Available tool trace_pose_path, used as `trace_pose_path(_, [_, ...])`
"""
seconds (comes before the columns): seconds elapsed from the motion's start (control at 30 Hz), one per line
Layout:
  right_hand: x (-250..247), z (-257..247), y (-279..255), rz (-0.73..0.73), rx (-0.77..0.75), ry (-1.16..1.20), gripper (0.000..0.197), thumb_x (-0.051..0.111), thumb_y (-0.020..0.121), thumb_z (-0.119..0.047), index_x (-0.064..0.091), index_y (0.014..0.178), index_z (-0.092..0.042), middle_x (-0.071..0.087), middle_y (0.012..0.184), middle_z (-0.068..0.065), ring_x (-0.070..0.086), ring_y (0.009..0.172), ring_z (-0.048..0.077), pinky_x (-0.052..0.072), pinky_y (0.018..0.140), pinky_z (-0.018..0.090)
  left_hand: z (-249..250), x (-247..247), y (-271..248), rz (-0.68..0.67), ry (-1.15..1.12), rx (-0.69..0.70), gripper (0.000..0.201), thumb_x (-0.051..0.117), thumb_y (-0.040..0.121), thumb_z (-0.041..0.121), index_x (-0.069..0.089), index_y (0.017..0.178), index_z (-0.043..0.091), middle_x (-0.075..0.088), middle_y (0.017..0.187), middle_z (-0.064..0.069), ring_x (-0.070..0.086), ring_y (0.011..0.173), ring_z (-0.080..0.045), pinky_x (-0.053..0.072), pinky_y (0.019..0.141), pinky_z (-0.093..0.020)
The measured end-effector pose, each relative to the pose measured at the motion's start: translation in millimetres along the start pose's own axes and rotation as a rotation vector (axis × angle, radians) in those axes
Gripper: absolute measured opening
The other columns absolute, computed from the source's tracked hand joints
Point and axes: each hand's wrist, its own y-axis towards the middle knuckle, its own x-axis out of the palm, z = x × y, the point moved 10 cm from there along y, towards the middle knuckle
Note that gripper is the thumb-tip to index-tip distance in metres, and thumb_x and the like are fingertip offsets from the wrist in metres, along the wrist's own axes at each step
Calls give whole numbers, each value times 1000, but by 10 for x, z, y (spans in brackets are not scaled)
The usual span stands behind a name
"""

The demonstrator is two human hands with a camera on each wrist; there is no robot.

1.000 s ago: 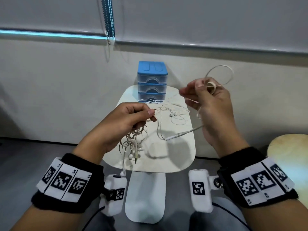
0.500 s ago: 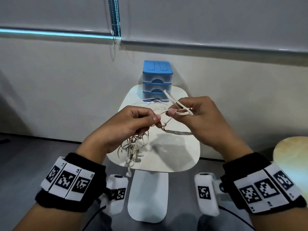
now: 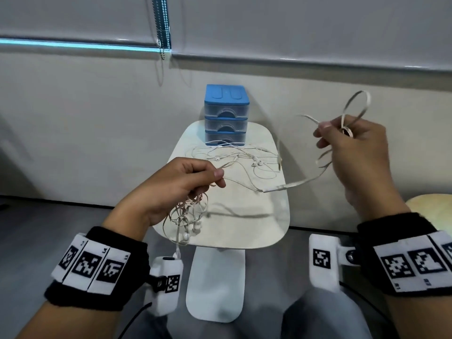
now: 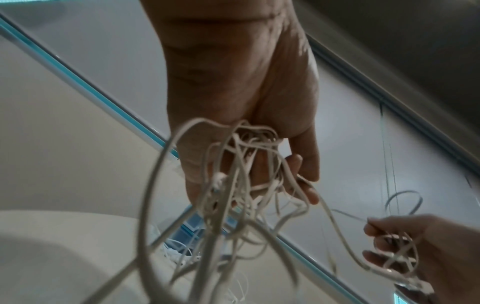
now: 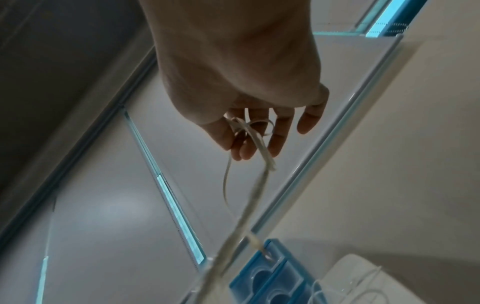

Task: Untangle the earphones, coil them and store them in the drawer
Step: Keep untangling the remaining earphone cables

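My left hand (image 3: pixel 188 182) grips a tangled bunch of white earphone cables (image 3: pixel 188 216) over the front left of the small white table (image 3: pixel 244 231); earbuds dangle below it. In the left wrist view the tangle (image 4: pixel 241 185) hangs from the curled fingers. My right hand (image 3: pixel 342 140) is raised to the right of the table and pinches one flat cable (image 3: pixel 357 106), which loops above the fingers and runs down to a plug (image 3: pixel 276 187). The right wrist view shows that cable (image 5: pixel 249 131) wound among the fingers. More earphones (image 3: pixel 244 157) lie loose on the table. A blue drawer unit (image 3: pixel 226 113) stands at the back, all drawers closed.
The table stands against a pale wall with a blind and its bead chain (image 3: pixel 162 25) above. A round wooden surface (image 3: pixel 430 211) shows at the right edge. The table's white base (image 3: pixel 215 285) and my knees are below.
My right hand has swung up and to the right, away from the left hand, drawing the flat cable out of the tangle. The left hand has stayed in place with its bunch.
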Motion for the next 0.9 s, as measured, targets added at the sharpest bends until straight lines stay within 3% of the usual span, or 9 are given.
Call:
trace_pose_path(0.1, [-27,205,5,-53,78,-197,19,65,82,-38,73,70,-26,70,64,-5,68,72,15,56,75,40,5,-32,7,48,-108,-15,33,58,99,29,73,91,1,49,54,7,38,52,-7,33,51,-16])
trace_pose_path(0.23, [87,503,-57,-269,177,-540,31,54,65,-57,72,74,-33,71,72,-5,66,89,29,47,96,60,28,-37,12,61,-199,-47,41,49,104,31,71,96,-2,53,51,8,39,47,-6,34,46,-15])
trace_pose_path(0.33, [238,729,-151,-462,237,-715,52,47,58,-70,69,86,-32,73,82,-7,65,97,25,44,99,52,5,-48,18,52,-241,-58,47,46,105,37,74,97,0,51,55,2,40,49,-10,34,46,-17])
trace_pose_path(0.43, [303,620,-225,-430,183,-807,44,61,84,-57,57,123,-36,70,93,-12,56,117,23,30,93,40,-14,-50,29,57,-294,-74,49,43,106,37,71,100,-3,67,65,4,44,50,-7,38,45,-14])
trace_pose_path(0.53, [467,148,-312,-347,-58,-451,45,70,88,-40,55,130,-34,67,92,-13,62,106,18,43,91,36,-13,-24,69,51,-310,-65,46,44,106,36,75,90,5,71,88,-8,45,57,-8,38,51,-18])
trace_pose_path(0.63, [859,-71,-603,-516,-158,-143,59,76,88,-30,51,141,-36,66,119,-9,60,114,3,44,92,19,-78,52,111,12,-269,-84,48,44,106,34,81,90,8,54,78,-13,45,64,-15,35,58,-25])
trace_pose_path(0.7, [1122,-70,-795,-628,-195,-153,71,76,88,-30,41,149,-40,60,132,-11,52,126,0,39,103,19,-87,125,125,-22,-244,-84,46,45,105,34,81,96,8,57,87,-19,47,75,-26,37,67,-31])
trace_pose_path(0.8, [1268,15,-849,-643,-181,-198,54,72,91,-26,50,138,-39,68,103,-14,59,96,-4,42,87,22,-57,126,133,2,-182,-58,38,46,105,24,79,104,6,68,95,-19,55,85,-22,43,80,-32])
trace_pose_path(0.9, [1321,116,-852,-665,-98,-155,27,67,94,-17,65,115,-32,60,64,-9,66,66,8,48,67,28,-52,81,113,33,-120,-33,32,45,102,12,77,106,5,65,83,-6,57,76,-15,43,74,-27])
